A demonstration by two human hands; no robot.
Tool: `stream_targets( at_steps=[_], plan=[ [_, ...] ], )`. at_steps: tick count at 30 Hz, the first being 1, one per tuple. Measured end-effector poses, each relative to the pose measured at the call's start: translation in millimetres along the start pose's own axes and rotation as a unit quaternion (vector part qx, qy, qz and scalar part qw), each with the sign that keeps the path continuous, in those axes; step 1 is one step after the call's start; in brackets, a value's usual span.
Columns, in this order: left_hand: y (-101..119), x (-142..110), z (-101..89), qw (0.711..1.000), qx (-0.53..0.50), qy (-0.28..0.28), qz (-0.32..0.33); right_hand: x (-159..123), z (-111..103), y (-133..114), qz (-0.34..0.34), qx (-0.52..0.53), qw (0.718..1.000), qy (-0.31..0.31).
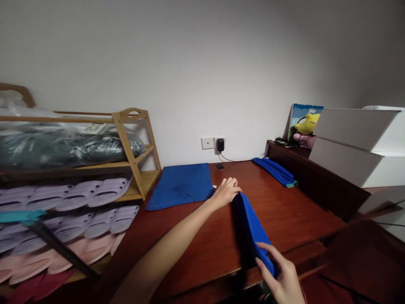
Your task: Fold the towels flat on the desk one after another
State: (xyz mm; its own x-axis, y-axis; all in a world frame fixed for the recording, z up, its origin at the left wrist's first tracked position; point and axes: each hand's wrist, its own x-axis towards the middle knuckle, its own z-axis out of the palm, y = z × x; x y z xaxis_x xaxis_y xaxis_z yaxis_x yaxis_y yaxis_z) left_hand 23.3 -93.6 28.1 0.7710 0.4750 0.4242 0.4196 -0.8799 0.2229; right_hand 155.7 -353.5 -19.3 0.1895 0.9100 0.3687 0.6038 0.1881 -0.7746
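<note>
A blue cloth (251, 226), folded into a long narrow strip, is stretched between my two hands above a red-brown wooden desk (284, 211). My left hand (226, 192) grips its far end with fingers curled. My right hand (283, 276) pinches the near end at the desk's front edge. Another blue cloth (183, 185) lies flat on the desk beside my left hand. A third folded blue cloth (275, 171) with a green edge lies at the back right.
A bamboo rack (139, 156) at the left carries rows of lilac and pink slippers (82, 198) and bagged items. A wall socket with a black plug (220, 145) sits behind the desk. White boxes (357, 143) and a yellow plush toy (308, 122) stand on a raised ledge right.
</note>
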Motion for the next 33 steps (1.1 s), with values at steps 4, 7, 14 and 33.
stream_targets(
  at_steps=[4, 7, 14, 33],
  plan=[
    [-25.8, -40.0, -24.5, 0.997, -0.046, -0.029, -0.048, 3.5, 24.7, -25.4, -0.071, -0.016, 0.995, -0.068],
    [-37.6, -73.7, -31.8, 0.993, -0.059, -0.041, -0.091, 3.2, 47.5, -34.7, -0.091, -0.022, 0.983, -0.16],
    [-19.4, -127.0, -27.7, 0.982, 0.01, -0.01, -0.187, 12.4, 56.7, -45.3, -0.127, -0.048, 0.949, -0.283],
    [41.5, -146.6, 0.8, 0.974, 0.007, -0.159, -0.16, 54.0, -40.5, 48.1, -0.041, -0.242, 0.947, -0.208]
  ],
)
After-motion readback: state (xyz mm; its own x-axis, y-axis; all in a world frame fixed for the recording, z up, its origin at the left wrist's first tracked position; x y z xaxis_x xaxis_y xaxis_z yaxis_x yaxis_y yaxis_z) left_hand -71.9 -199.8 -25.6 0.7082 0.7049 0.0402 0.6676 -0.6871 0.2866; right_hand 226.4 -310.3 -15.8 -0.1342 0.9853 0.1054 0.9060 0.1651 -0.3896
